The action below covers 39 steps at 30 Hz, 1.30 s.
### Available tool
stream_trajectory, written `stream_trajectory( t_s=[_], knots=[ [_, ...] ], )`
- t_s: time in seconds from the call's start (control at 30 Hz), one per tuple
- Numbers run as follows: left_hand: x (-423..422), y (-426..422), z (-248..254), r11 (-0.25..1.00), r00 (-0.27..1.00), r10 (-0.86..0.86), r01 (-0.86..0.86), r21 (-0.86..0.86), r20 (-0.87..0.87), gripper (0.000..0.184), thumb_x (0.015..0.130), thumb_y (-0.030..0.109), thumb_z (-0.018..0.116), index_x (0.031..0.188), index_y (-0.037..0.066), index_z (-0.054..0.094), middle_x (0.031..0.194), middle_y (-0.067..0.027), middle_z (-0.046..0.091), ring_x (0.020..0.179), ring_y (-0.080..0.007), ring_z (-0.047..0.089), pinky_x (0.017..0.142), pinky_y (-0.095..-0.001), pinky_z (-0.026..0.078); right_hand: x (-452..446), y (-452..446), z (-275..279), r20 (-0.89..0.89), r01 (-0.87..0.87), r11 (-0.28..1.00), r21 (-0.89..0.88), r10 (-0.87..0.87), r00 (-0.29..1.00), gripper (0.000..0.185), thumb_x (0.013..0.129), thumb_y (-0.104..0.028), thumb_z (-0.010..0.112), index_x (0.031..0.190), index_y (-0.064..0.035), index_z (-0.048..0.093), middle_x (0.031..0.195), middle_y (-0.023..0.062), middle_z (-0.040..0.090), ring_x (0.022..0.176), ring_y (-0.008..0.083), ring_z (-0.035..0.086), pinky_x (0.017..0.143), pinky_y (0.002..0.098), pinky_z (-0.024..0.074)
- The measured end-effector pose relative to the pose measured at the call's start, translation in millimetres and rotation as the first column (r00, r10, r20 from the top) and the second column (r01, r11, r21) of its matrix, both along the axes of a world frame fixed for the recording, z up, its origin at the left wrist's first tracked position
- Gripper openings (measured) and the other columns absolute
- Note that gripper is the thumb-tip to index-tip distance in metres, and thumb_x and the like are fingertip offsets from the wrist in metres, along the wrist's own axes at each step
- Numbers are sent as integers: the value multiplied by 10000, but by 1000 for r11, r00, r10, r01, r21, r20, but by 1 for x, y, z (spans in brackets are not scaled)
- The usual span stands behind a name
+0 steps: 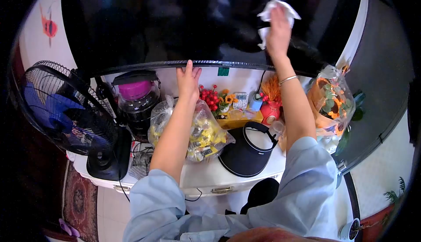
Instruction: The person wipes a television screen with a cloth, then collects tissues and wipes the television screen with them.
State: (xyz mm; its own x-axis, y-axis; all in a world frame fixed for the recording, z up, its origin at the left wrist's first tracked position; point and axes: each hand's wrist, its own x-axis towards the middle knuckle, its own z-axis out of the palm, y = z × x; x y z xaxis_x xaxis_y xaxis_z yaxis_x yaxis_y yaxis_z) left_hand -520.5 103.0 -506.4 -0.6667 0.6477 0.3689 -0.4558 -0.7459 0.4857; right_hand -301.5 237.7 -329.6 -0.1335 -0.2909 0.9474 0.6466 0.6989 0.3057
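A large black television screen (188, 22) fills the upper part of the view. Against its right half, my right hand (279, 33) presses a crumpled white cloth (287, 11), the fingers pointing up over it. My left hand (189, 82) is at the middle of the screen's lower edge, its fingers apart and touching the frame, with the thumb side partly hidden. Below that hand lies a clear plastic bag with yellow packets (208, 136), partly behind my left forearm. A silver bracelet (288, 79) circles my right wrist.
A black fan (66, 110) and a dark jar with a purple lid (133, 91) stand at left. On the white cabinet (193, 178) are a black visor (243, 154), red berries (209, 97), a small clock (240, 100) and a red vase (269, 112). A wrapped bouquet (331, 101) is at right.
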Motion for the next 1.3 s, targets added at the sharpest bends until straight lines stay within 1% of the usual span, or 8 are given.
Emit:
stream_trajectory(
  t_s=[0.13,0.37,0.47,0.6,0.7,0.9,1.13,1.3],
  knots=[
    [-1,2,-2,999,998,-41,41,-8,40,496,937,196,599,1346,142,325,1255,-71,448,1092,-257,525,986,-433,427,9,-5,-7,-91,9,998,-70,-15,996,453,774,77,520,1198,-63,593,1296,160,527,1204,362,479,1020,423,379],
    [7,-4,4,997,997,14,-9,-71,71,507,927,222,617,1340,152,330,1285,-62,451,1114,-253,519,991,-423,409,-29,-32,1,164,-143,990,-11,143,976,502,777,86,569,1219,-144,624,1079,145,577,982,312,562,877,393,458],
    [4,-4,2,1000,1000,-3,3,-19,1,704,892,232,665,1406,93,205,1387,-147,352,1228,-373,430,1030,-474,402,-88,-67,29,267,-186,981,47,167,949,442,804,29,570,1213,-135,612,1070,127,588,974,302,581,870,390,467],
    [6,-4,3,998,999,27,-26,-51,20,487,925,225,619,1326,150,352,1211,-64,505,1069,-228,532,966,-409,409,-125,-92,31,390,-127,979,160,56,919,425,822,-54,554,1233,-159,588,1092,57,578,995,255,581,851,376,455],
    [7,-4,4,996,999,42,-39,-74,30,460,920,235,627,1296,142,379,1169,-58,530,1036,-212,536,937,-391,419,-120,-101,59,356,-32,958,286,-75,931,449,814,-95,552,1252,-190,576,1068,26,575,998,201,574,828,370,428],
    [4,-3,2,997,1000,23,-22,-79,9,582,901,218,655,1350,111,302,1269,-88,457,1094,-265,515,969,-417,440,-117,-91,40,368,-16,970,243,-77,926,493,820,-84,535,1295,-214,550,1015,45,568,971,231,562,809,393,419],
    [6,-5,1,998,999,25,-24,-65,22,459,900,229,659,1248,99,389,1210,-64,492,1053,-236,535,925,-393,454,-121,-104,28,396,8,989,150,-68,916,510,828,-67,536,1315,-219,530,963,60,556,940,251,560,786,400,423],
    [6,-5,4,993,999,42,-39,-114,25,448,896,231,664,1234,106,397,1174,-63,512,1018,-228,554,902,-386,460,-129,-104,42,402,13,958,285,-132,906,521,826,-90,532,1327,-236,522,992,56,565,975,233,568,804,389,429]
  ],
)
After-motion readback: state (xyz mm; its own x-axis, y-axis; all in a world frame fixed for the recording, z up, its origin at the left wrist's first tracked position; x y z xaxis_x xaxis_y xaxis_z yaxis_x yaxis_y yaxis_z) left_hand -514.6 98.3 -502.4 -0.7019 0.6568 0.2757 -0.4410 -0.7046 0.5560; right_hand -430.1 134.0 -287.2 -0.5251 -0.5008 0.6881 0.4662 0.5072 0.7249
